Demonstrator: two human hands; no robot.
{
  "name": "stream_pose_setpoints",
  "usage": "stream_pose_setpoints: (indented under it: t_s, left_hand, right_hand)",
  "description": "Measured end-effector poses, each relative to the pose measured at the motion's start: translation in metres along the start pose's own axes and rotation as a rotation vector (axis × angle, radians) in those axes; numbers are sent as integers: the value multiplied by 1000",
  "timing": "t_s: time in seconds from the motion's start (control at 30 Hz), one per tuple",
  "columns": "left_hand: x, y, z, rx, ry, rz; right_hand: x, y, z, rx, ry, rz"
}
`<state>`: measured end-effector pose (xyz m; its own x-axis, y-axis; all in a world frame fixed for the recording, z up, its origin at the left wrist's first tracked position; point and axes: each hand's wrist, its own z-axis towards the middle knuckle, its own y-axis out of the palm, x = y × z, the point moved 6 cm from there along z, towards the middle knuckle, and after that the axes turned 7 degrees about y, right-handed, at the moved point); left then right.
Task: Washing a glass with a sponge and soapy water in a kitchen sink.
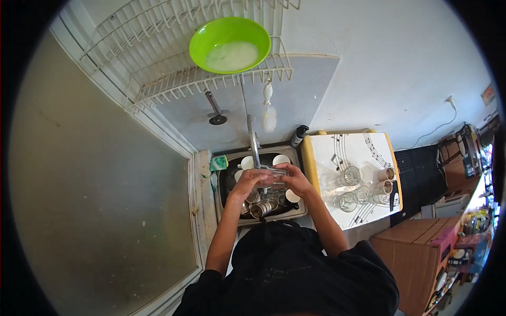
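Both hands hold one clear drinking glass (pixel 273 176) lying sideways over the sink (pixel 294 215), just below the mouth of the curved metal faucet (pixel 253 138). My left hand (pixel 251 181) grips its left end, and my right hand (pixel 294 179) grips its right end. White mugs (pixel 281 159) stand in the sink behind and beside the hands. Several glass vessels, one with a metal-coloured rim (pixel 260 209), lie in the sink nearer my body, partly hidden by the hands. Whether water is running cannot be told.
A green-and-white sponge (pixel 218 162) sits at the sink's left corner, a dark pump bottle (pixel 299 136) at the back right. Glasses (pixel 350 175) and cups stand on the table with music-note print (pixel 324 148). Above, a wire rack (pixel 158 89) holds a green bowl (pixel 230 45); a brush (pixel 269 118) hangs below.
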<state>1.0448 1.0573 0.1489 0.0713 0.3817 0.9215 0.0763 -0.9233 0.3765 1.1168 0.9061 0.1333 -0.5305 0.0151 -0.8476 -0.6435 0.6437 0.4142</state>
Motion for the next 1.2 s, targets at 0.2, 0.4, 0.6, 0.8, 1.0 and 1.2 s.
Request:
stream_pose_setpoints:
  t_s: [0.2,0.4,0.6,0.8,1.0,1.2]
  left_hand:
    - [-9,0,9,14,-40,-50]
    - [-9,-9,-7,26,-17,-57]
    - [-7,-46,-32,234,3,-37]
    - [0,-59,-45,277,-39,-66]
    - [2,-52,-44,261,91,66]
    - [-10,-46,-29,277,-46,-146]
  right_hand:
    - [4,2,-9,102,302,290]
    - [1,5,2,28,-23,-43]
    - [30,46,20,63,442,221]
    - [31,57,38,-93,93,18]
    - [34,52,32,-28,355,227]
    - [13,45,26,-79,98,35]
